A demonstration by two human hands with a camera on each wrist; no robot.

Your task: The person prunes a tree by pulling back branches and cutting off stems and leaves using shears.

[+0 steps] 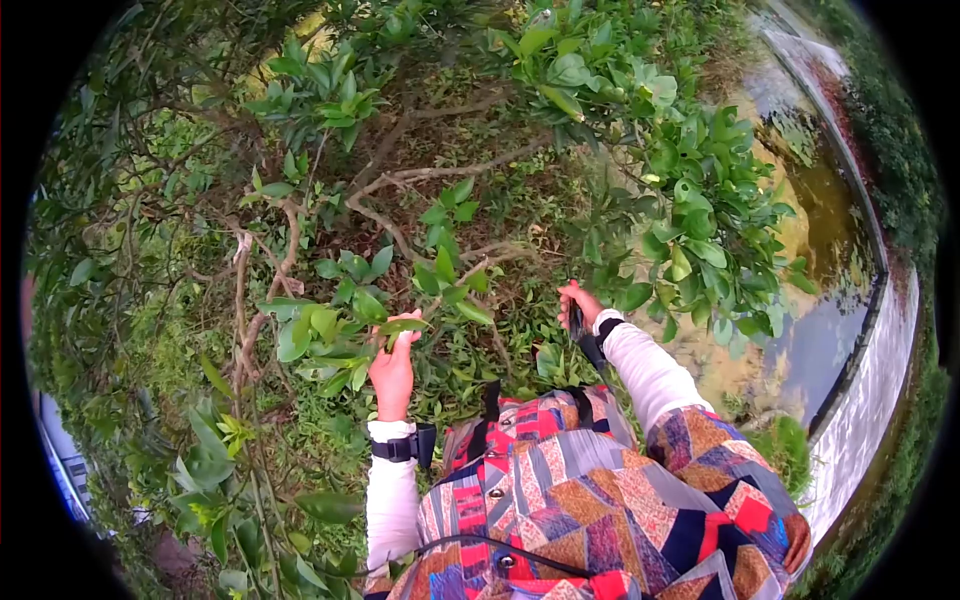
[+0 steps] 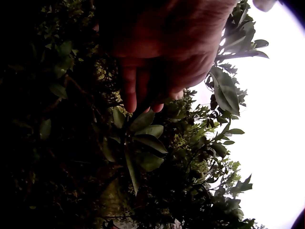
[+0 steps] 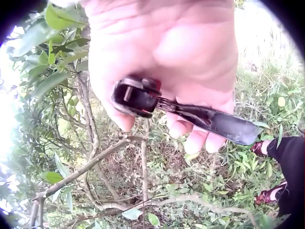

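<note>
Of the black tool (image 3: 191, 114), the far side is hidden by the fingers and palm of the right hand (image 3: 164, 57), by which it is gripped; in the head view only a dark, narrow part is seen beside the fingers. Its blades cannot be made out. A thick, blocky head is joined, by what seems a coiled spring, to a smooth, flattened handle with a light sheen. In the right wrist view its long axis is sloped from upper left to lower right, the handle being pointed toward a dark red shoe (image 3: 259, 148). Bare branches (image 3: 88, 165) are seen below it. The left hand (image 1: 392, 375) is placed among green leaves (image 2: 149, 141), with fingers bent; whether a twig is pinched cannot be told, because the left wrist view is very dark. A patterned garment (image 1: 570, 470) is worn.
</note>
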